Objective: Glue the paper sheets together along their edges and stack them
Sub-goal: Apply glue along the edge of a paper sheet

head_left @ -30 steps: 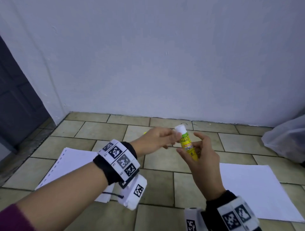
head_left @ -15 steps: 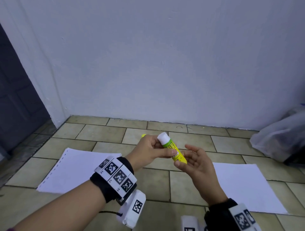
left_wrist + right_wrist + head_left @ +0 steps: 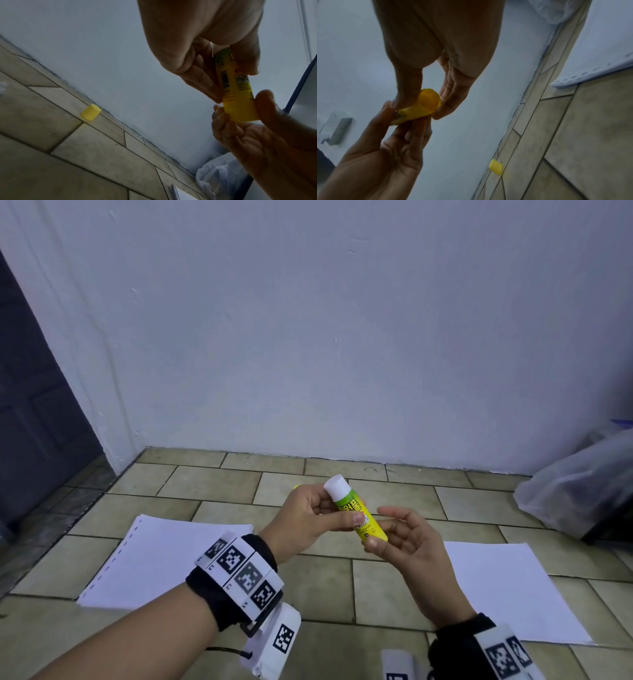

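Observation:
A yellow-green glue stick [image 3: 358, 513] is held in the air between both hands, uncapped, with its white tip pointing up and left. My left hand [image 3: 342, 517] pinches the labelled body between thumb and fingers [image 3: 204, 77]. Thumb and fingertips of my right hand [image 3: 387, 529] pinch the yellow base [image 3: 428, 102]. The yellow cap [image 3: 91, 112] lies on the floor tiles close to the wall. A stack of white sheets [image 3: 164, 563] with a punched edge lies on the floor at the left. A single white sheet [image 3: 503, 587] lies at the right.
The floor is beige tile [image 3: 383, 587], bare between the two papers. A white wall [image 3: 342, 354] stands close behind. A clear plastic bag [image 3: 575, 487] sits at the right by the wall, and a dark door [image 3: 34, 405] is at the left.
My left fingers slid from the top of the stick down to its label. The right hand shifted to the base, and the stick tipped over to the left.

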`<state>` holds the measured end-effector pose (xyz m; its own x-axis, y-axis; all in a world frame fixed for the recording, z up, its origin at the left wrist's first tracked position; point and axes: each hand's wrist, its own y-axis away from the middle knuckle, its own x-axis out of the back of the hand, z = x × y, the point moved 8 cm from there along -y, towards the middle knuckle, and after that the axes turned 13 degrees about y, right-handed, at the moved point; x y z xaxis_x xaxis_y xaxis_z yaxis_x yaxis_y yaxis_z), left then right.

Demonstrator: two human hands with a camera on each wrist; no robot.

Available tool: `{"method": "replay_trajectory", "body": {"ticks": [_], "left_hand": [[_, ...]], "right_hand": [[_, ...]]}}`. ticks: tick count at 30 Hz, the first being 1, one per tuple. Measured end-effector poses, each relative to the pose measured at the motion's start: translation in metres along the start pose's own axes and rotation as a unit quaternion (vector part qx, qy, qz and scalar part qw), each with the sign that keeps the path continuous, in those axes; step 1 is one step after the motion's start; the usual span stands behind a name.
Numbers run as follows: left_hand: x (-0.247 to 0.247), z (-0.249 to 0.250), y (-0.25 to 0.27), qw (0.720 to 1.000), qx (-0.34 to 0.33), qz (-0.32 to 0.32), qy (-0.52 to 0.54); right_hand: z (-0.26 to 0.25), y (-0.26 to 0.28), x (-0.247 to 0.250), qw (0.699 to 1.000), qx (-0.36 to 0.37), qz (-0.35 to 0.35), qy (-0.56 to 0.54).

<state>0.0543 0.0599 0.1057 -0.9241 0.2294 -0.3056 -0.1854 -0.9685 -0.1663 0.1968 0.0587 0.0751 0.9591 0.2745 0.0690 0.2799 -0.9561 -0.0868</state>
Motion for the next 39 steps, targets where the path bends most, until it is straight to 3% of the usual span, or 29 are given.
{"method": "replay_trajectory", "body": {"ticks": [5, 10, 12, 18, 24, 31, 39], "left_hand": [[0.004, 0.0, 0.001, 1.0, -0.015, -0.012, -0.007], [0.001, 0.005, 0.0, 0.999, -0.024, -0.03, -0.021], [-0.001, 0.006, 0.0, 0.999, -0.03, -0.032, -0.028], [0.001, 0.01, -0.002, 0.999, -0.038, -0.014, -0.015], [-0.009, 0.011, 0.0, 0.997, -0.034, -0.048, -0.047], [0.0, 0.01, -0.001, 0.999, -0.024, -0.014, -0.023], [0.0, 0.005, 0.001, 1.0, 0.002, -0.02, -0.003]], "right_hand": [[0.0, 0.005, -0.012, 0.999, -0.004, -0.04, -0.009], [0.008, 0.01, -0.027, 0.983, -0.07, -0.051, -0.159], [0.007, 0.01, -0.027, 0.981, -0.052, -0.061, -0.179], [-0.002, 0.009, -0.016, 0.997, 0.055, -0.024, -0.042], [0.004, 0.013, -0.016, 0.999, -0.024, -0.024, 0.011], [-0.003, 0.013, -0.013, 0.996, 0.057, -0.044, 0.045], [0.007, 0.011, -0.021, 0.996, -0.026, -0.077, -0.025]]}}
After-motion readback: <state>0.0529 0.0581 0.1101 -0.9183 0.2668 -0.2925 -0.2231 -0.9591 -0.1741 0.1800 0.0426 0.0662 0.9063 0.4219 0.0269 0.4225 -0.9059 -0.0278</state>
